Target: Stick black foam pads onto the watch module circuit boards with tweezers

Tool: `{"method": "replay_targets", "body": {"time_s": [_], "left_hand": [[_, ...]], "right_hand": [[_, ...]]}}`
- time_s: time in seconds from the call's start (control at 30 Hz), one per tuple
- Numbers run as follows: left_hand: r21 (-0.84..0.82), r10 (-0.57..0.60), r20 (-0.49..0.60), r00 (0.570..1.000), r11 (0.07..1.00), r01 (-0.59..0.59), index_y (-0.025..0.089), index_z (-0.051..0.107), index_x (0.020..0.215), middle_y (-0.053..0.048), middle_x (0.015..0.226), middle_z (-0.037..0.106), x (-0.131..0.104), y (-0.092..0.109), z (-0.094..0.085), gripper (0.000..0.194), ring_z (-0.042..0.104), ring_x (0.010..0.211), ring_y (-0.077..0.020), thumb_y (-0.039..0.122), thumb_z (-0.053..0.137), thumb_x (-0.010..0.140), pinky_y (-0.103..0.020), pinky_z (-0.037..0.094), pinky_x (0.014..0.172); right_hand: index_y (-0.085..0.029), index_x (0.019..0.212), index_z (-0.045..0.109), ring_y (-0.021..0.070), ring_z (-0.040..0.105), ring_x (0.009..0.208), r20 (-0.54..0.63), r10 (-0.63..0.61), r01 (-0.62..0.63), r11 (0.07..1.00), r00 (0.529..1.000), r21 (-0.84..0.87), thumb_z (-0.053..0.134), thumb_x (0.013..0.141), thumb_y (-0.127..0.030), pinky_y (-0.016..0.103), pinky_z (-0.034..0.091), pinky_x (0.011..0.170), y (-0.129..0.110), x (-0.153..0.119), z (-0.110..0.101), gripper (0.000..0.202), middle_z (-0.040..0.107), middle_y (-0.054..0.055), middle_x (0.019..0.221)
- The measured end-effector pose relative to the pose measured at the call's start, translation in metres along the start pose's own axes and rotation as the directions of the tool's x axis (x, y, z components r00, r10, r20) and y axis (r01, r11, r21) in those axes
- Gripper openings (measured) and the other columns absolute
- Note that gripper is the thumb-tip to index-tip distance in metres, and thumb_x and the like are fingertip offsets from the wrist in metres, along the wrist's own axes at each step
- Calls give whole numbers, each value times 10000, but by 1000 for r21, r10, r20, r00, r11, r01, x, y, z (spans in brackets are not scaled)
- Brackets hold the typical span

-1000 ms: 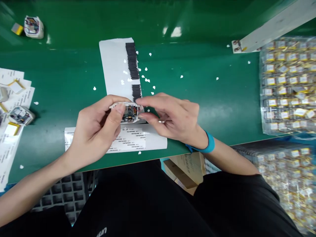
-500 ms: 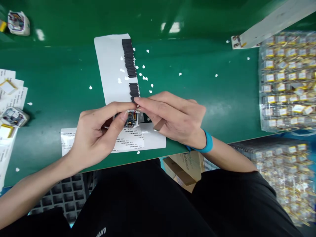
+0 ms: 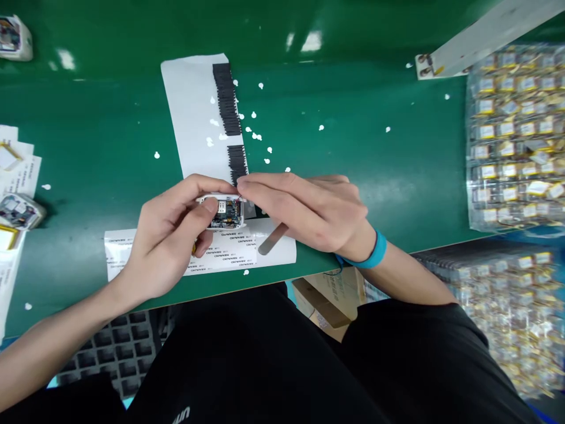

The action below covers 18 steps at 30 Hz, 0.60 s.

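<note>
My left hand (image 3: 176,235) is closed round a small white open-backed electronic device (image 3: 242,222), with the thumb across its left part. A circuit board (image 3: 230,213) with a silver square part shows inside the casing. My right hand (image 3: 309,209) is closed, and its thumb and fingertips meet at the device's upper right corner. A flat metal tool (image 3: 272,238) with a rounded end sticks out below that hand, held within it. Whether the fingertips also pinch something small is hidden. Behind the hands lies a white sheet (image 3: 189,112) bearing rows of thin black strips (image 3: 227,100).
Under the device is a printed label sheet (image 3: 282,250). Small white stickers (image 3: 321,128) are scattered on the green table (image 3: 353,171). On the right stands a clear tray of battery packs (image 3: 507,171), by a white metal bracket (image 3: 477,41). Another open device (image 3: 20,211) sits at left.
My left thumb has drawn back leftwards, so more of the circuit board shows. My right hand has turned, and the metal tool now juts further out below it.
</note>
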State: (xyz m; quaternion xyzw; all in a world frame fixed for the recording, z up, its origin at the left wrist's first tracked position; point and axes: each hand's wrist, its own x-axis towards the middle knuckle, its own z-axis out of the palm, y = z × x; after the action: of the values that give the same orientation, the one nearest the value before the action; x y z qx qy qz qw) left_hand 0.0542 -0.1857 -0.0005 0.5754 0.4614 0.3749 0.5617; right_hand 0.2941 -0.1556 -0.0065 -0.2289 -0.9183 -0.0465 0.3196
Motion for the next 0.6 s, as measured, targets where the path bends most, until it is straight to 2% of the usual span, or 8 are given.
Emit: {"method": "replay_targets", "body": {"time_s": [0.13,0.2,0.33,0.4,0.5,0.6], "left_hand": [[135,44,-63,997,990,-35,274,680,1078,47,551,500,-4,0,5,133,434,394,-96,399,635,1085,-272,270,367],[107,55,-77,996,993,-47,274,621,1037,55,573,509,-6,-2,10,146,438,396,-90,410,652,1080,-267,270,367],[-19,81,-81,993,996,-83,267,556,998,62,619,583,-10,-7,17,174,535,418,-101,355,689,1066,-246,359,359],[-20,119,-95,988,992,-121,258,550,991,63,640,629,-10,-8,18,163,610,463,-114,297,693,1061,-235,448,385],[33,189,-145,971,982,-186,243,570,977,65,664,656,-9,-7,17,143,655,517,-114,230,693,1049,-233,560,469],[12,180,-152,972,984,-180,232,595,978,67,662,669,-7,-5,17,134,699,561,-121,188,711,1029,-226,615,512]], "right_hand": [[-141,1200,719,127,819,1005,1,48,-48,997,999,55,560,1066,-97,179,683,758,-3,0,5,212,821,60,1212],[-121,1184,715,128,820,1023,-13,36,-36,998,999,58,543,1070,-102,180,691,779,-6,0,9,208,820,72,1212],[-112,1188,707,124,816,1056,0,48,-48,998,999,40,521,1074,-89,182,693,779,-11,0,10,219,813,76,1229],[-109,1242,691,126,815,1056,32,54,-55,998,998,30,520,1080,-104,194,694,792,-13,0,7,236,791,101,1280],[-30,1297,663,176,826,987,60,23,-24,999,998,21,547,1069,-147,254,708,758,-14,0,4,281,754,189,1325],[-35,1268,677,179,828,992,-3,85,-84,991,996,109,588,1032,-86,238,690,691,-15,-2,9,258,770,173,1305]]}}
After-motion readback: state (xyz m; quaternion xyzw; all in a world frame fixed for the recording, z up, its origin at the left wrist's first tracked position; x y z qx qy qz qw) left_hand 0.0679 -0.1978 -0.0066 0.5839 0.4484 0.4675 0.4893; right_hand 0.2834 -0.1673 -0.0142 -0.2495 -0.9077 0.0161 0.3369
